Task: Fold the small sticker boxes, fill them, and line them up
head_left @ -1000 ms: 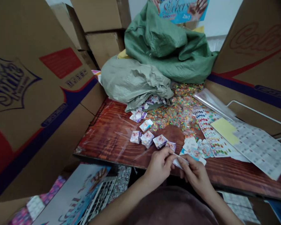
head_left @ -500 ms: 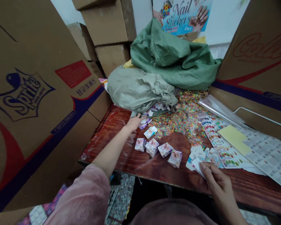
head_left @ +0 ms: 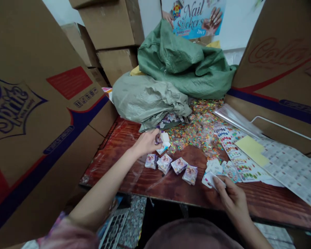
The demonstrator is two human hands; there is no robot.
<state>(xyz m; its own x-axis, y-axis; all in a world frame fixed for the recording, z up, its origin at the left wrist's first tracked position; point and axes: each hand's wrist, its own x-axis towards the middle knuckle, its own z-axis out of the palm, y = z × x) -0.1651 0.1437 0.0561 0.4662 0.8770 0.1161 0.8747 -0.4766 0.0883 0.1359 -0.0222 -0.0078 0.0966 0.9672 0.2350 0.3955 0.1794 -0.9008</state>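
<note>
Cluttered table [head_left: 119,148], centre frame: left hand [head_left: 146,142] is pinching a packet [head_left: 165,139], right hand [head_left: 232,197] is gripping a slip [head_left: 209,179]; the loose pinch is risking a drop among the coloured bits [head_left: 202,128].

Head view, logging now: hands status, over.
Left hand closed on small packets beside grey sack. Right hand pinching white slip at table edge. Packet stacks lie between.

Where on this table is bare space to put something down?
Free: the table's left end, left of the packet row, and the front strip beside the right hand. Crowded: sacks and coloured bits behind, sticker sheets at right.
</note>
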